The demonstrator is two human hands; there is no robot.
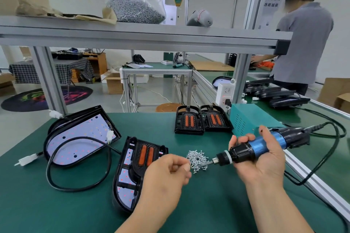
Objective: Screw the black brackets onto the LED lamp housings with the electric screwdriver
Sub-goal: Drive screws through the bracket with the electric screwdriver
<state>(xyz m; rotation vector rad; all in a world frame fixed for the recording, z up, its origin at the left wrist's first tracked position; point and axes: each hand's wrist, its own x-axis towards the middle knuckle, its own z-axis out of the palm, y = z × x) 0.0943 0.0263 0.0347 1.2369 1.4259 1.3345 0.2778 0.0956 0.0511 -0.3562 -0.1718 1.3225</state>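
Right hand (265, 159): palm turned up, fingers and thumb wrapped close round the blue barrel of the electric screwdriver (259, 144), a full firm hold with no gap. The tool lies nearly level, its black cord leaving toward 3 o'clock and its bit (205, 165) pointing toward 8 o'clock, tip resting in the near edge of the loose screw pile (197, 158) on the green mat (208, 204). Left hand (168, 174): back of hand up, fingers curled in tight, thumb and forefinger tips drawn together just beside the pile and near the bit tip. I cannot tell whether a screw sits between those fingertips. The pile is at 2 o'clock from my left hand and at 9 o'clock from my right. The working lamp housing (125, 181) lies flat at 9 o'clock from my left hand, partly under my wrist, with a black bracket (145, 155) seated on its far half, two orange strips showing through it. A second lamp housing (79, 138) lies at 10 o'clock, well apart from both hands, LED board up, and its black cable (79, 188) loops across the mat. Two spare brackets (189, 120) sit side by side at 12 o'clock from the pile. A teal power box (246, 117) stands at 11 o'clock from my right hand, touching neither.
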